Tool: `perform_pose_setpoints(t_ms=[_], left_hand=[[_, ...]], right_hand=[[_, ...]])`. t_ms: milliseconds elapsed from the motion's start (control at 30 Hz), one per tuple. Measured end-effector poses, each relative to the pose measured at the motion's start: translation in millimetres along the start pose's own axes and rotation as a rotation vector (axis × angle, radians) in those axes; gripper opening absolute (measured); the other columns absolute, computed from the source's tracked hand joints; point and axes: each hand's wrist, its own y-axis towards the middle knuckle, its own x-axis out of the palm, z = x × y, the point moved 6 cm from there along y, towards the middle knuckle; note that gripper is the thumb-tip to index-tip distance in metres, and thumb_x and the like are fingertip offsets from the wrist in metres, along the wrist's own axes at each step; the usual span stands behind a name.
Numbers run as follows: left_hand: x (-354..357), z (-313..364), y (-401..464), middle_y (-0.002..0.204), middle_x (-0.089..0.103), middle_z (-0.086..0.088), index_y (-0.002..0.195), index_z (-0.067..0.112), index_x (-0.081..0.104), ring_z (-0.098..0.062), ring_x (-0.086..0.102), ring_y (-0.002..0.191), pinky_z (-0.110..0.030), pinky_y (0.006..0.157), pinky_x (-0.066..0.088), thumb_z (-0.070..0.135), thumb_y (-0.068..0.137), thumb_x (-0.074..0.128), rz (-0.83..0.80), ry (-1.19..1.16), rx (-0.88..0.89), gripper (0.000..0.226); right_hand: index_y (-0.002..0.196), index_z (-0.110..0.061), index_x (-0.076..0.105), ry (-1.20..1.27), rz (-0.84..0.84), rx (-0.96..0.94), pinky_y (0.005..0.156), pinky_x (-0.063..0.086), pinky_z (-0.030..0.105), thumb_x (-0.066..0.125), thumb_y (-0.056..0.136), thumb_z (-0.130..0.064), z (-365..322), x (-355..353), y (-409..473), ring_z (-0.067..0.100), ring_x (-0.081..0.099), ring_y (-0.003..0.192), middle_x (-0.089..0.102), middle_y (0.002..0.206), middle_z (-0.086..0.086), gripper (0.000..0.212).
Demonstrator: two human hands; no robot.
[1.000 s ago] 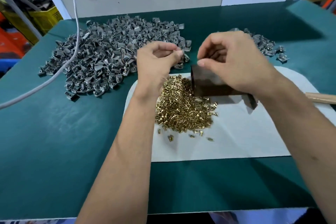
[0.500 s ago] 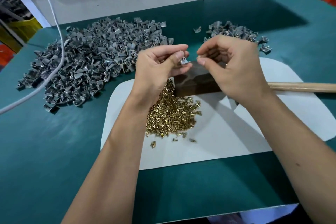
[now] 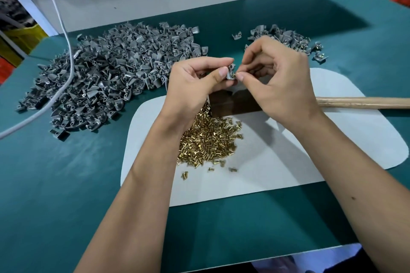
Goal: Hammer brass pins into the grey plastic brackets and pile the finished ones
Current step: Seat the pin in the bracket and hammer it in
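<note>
One grey bracket pinched in left hand above dark block, one brass pin pinched against it by right hand, two bracket heaps: large unfinished pile left, small finished pile right, one pin heap on white mat, one hammer handle, green worktop.

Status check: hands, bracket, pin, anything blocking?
Left hand pinches grey bracket. Right hand pinches brass pin at the bracket. Hammer lies idle on the mat; nothing blocking.
</note>
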Motion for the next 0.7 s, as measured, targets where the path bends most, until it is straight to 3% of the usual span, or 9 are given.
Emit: perform_pose_setpoints(t_ms=[267,500,700], left_hand=[[1.1,-0.7,-0.6,0.099,0.076,-0.018,0.118,-0.003,0.069,-0.031,0.073,0.094,-0.036,0.089,0.062,-0.015,0.086,0.068,-0.048,-0.028,-0.028,0.035],[2.0,0.4,-0.6,0.094,0.078,-0.014,0.116,-0.002,0.07,-0.026,0.074,0.089,-0.03,0.081,0.062,-0.015,0.084,0.07,-0.068,-0.034,-0.021,0.034],[3.1,1.4,-1.7,0.089,0.078,-0.012,0.106,0.0,0.073,-0.022,0.075,0.083,-0.027,0.075,0.062,-0.015,0.081,0.073,-0.039,-0.035,-0.009,0.029]], right_hand=[[0.091,-0.01,0.063,0.032,0.007,0.023,0.069,0.059,0.028,0.075,0.082,-0.004,1.3,-0.3,-0.4,0.013,0.07,0.075,0.071,0.079,-0.004,0.015],[0.091,-0.012,0.062,0.071,0.021,0.05,0.07,0.059,0.027,0.076,0.083,-0.008,4.3,-1.3,-1.1,0.013,0.071,0.076,0.072,0.08,-0.004,0.016],[0.087,-0.012,0.06,0.068,0.02,0.04,0.061,0.053,0.023,0.074,0.083,-0.007,3.3,1.3,-1.8,0.014,0.066,0.068,0.067,0.077,-0.002,0.015]])
